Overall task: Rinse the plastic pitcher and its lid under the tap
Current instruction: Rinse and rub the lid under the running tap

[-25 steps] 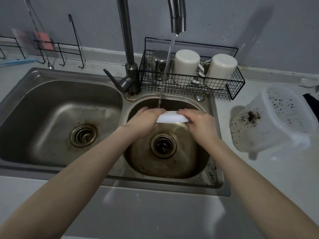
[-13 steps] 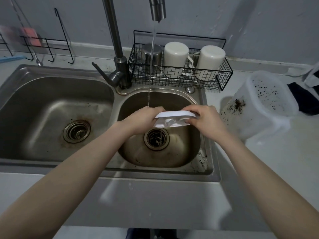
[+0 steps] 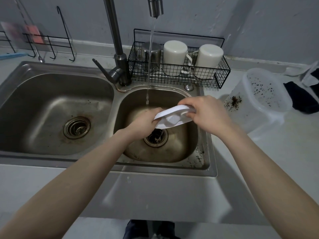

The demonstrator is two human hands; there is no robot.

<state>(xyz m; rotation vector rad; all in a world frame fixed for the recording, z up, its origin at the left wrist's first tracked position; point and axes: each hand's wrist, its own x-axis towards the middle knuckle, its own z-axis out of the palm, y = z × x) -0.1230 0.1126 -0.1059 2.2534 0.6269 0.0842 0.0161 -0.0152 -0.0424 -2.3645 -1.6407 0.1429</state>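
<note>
Gripping the white lid [image 3: 172,118] at both ends, the person's hands hold it tilted above the drain of the right basin [image 3: 189,149] in the head view. The left hand [image 3: 143,123] curls its fingers round the lower left edge, while the right hand [image 3: 207,114] pinches the raised right edge. Water [image 3: 149,57] runs from the tap [image 3: 156,7] and lands at the left hand's knuckles, just beside the lid's edge. The plastic pitcher [image 3: 264,104] lies on its side on the tabletop [image 3: 284,161] to the right of the sink, apart from both hands, with dark specks and a clump of residue inside. Behind the basin a black wire basket [image 3: 222,73] holds a steel cup [image 3: 151,50] and two upturned white cups [image 3: 175,54].
</note>
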